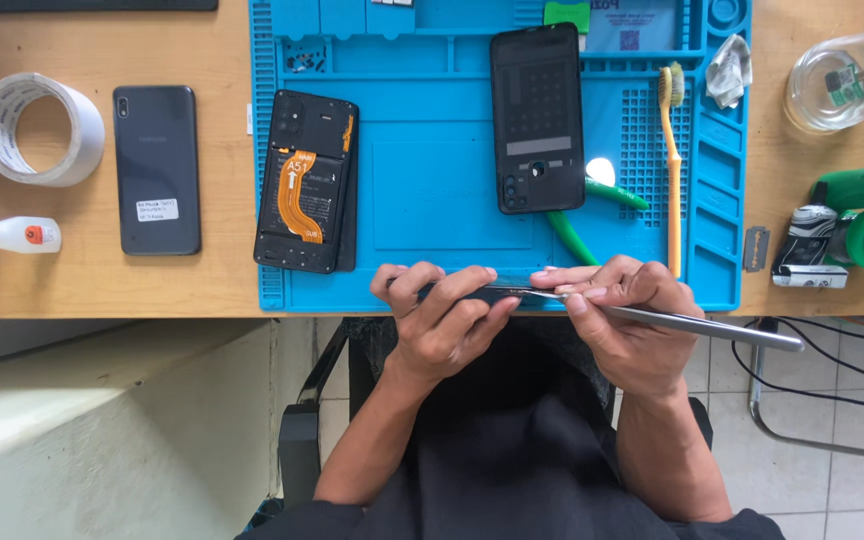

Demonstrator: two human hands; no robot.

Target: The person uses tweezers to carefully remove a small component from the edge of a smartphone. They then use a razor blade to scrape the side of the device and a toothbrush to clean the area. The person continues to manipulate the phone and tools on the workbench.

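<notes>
Two hands point(542, 310) gripping dark phone part point(497, 292), metal tweezers point(692, 325), blue mat point(432, 200) behind

A blue work mat point(432, 200) with a grid pattern holds a black opened phone point(306, 182) with an orange ribbon cable point(299, 197).

Metal, plastic, rubber and wood on the bench

The tweezers point(692, 324) look like smooth brushed metal; the blue mat point(432, 200) is matt, rubbery and ribbed; the bench point(82, 280) is pale wood grain; the black phone point(157, 168) has a glossy plastic back; the tape roll point(40, 128) looks shiny; the jar point(842, 80) is clear glass.
</notes>
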